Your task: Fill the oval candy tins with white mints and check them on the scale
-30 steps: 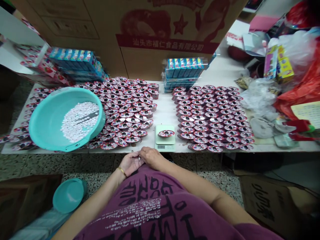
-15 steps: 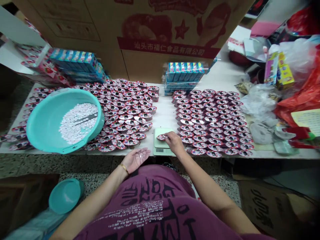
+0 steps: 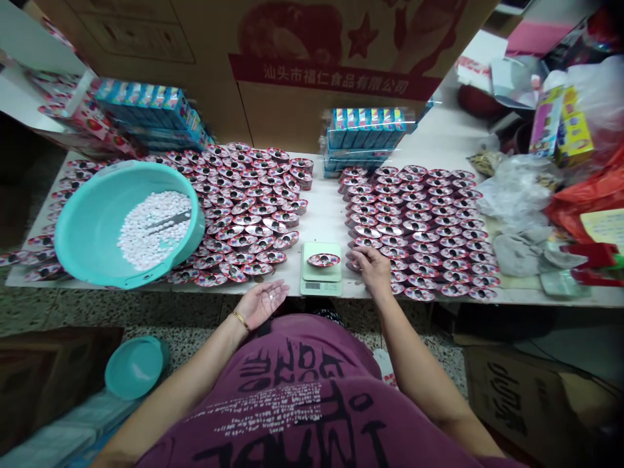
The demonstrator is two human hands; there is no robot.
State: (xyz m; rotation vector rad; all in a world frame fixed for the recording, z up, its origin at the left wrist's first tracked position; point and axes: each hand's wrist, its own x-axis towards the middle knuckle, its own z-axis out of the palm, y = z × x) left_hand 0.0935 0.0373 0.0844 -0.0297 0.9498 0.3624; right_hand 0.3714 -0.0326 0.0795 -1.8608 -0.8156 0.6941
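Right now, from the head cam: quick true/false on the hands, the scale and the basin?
The left hand lies palm up with small white pieces on it: true.
The right hand rests on the digital scale: false, it is at the rows of red and silver cups right of the scale.
One cup sits on the scale: true.
The teal basin holds no white pieces: false, a heap of them lies in it.
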